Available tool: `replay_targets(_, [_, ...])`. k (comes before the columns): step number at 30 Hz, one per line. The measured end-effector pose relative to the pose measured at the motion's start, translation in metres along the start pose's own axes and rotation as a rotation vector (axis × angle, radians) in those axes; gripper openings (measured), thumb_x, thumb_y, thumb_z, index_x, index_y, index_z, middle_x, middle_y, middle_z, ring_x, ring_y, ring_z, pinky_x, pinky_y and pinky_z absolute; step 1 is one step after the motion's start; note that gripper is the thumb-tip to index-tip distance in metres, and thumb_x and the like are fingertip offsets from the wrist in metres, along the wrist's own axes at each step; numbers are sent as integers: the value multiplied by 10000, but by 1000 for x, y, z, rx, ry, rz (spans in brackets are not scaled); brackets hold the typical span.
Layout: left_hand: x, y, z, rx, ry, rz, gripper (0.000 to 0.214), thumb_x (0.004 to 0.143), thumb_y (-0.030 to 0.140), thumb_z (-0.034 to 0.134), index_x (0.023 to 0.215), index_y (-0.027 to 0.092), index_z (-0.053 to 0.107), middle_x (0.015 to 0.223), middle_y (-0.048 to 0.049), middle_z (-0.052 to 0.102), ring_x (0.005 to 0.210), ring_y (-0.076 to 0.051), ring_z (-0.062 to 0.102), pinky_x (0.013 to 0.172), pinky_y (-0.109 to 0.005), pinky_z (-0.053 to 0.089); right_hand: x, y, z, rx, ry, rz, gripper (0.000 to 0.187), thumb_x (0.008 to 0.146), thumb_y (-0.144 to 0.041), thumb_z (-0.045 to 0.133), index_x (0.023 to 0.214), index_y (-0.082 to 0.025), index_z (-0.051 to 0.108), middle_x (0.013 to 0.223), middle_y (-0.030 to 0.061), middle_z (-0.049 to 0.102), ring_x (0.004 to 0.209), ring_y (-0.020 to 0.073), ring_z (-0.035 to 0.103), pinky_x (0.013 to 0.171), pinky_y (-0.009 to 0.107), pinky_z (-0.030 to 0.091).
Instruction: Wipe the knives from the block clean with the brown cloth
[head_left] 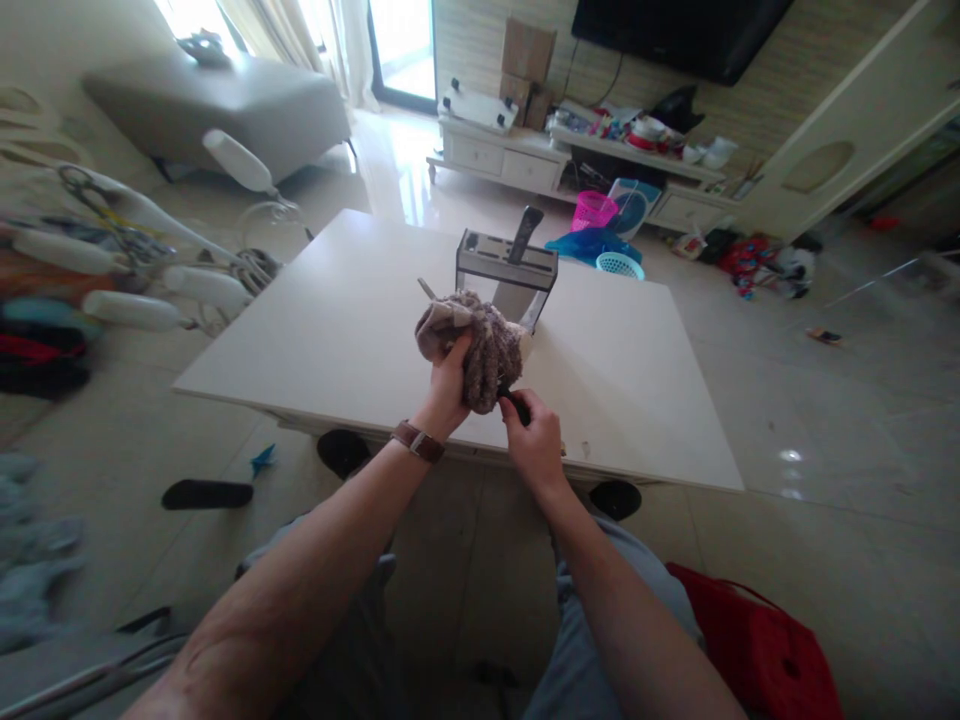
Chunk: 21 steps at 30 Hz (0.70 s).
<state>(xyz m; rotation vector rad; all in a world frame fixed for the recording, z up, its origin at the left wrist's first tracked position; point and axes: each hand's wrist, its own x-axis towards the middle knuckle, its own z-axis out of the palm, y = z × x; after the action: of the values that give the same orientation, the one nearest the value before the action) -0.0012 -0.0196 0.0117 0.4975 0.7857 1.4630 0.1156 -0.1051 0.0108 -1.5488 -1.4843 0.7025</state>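
My left hand (451,388) grips a bunched brown-grey fuzzy cloth (487,350) above the table's near edge. Closed around the black handle of a knife (516,408) is my right hand (534,440), just right of the cloth. The cloth covers most of the blade; a thin pale tip shows past its upper left side. Behind the cloth stands a knife block (495,255), silver and black, with one black-handled knife (525,235) upright in its top slot. The cloth hides part of the block's lower front.
The white table (337,320) lies under my hands. A blue basket (620,265) and a pink basket (595,210) stand beyond its far edge. White lamp arms (202,288) reach in at left. A red bag (757,640) is on the floor at right.
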Motion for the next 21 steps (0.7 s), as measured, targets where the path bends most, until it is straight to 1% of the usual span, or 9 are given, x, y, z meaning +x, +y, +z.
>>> replay_targets(2, [2,-3,-1,12,86,95,532,740,356,842,1215,222,644,1260,-58,713,1277,-258,619,1101,-398,504,0,2,0,-4,12,-20,272,952,-439,578,895,-192,677,809,46,705,747,192,609,690,287,395])
replay_targets(4, [3,-3,-1,31,131,155,550,719,318,864,1216,235,643,1257,-49,715,1259,-249,630,1084,-379,513,0,3,0,1,-1,-33,260,950,-431,582,894,-193,673,813,43,705,748,191,609,687,286,394])
replay_targets(7, [4,1,-1,30,110,199,540,738,324,857,1228,243,644,1270,-46,714,1265,-241,627,1079,-364,514,1,2,-2,11,-36,-44,264,953,-434,581,900,-195,677,818,43,709,752,192,615,696,289,402])
replay_targets(10, [7,12,-4,6,71,210,516,759,330,845,1228,237,650,1299,-54,706,1283,-247,617,1081,-364,514,2,1,-7,-18,-28,-47,251,950,-425,589,919,-197,690,830,48,717,759,199,623,705,296,409])
replay_targets(14, [15,28,-13,-12,33,190,457,780,338,834,1192,234,667,1314,-57,703,1305,-251,604,1092,-368,511,0,2,-10,-111,37,-63,237,939,-415,611,970,-200,708,868,66,731,787,219,640,724,311,418])
replay_targets(16, [17,32,-19,-7,23,167,420,790,352,826,1161,222,679,1302,-63,709,1299,-256,610,1103,-380,507,-1,3,-11,-146,64,-83,236,942,-411,610,985,-202,711,882,73,734,802,225,647,737,316,424])
replay_targets(18, [15,32,-23,-1,15,118,405,794,377,820,1136,208,686,1279,-74,719,1293,-267,616,1112,-403,504,-1,4,-11,-165,78,-93,239,947,-411,605,990,-201,709,891,77,735,807,226,649,744,318,429])
replay_targets(21, [5,23,-24,25,-16,10,432,770,392,834,1124,193,687,1237,-89,734,1284,-290,622,1121,-448,498,-1,6,-11,-172,93,-82,275,955,-443,591,994,-196,703,885,83,733,806,231,651,745,322,438])
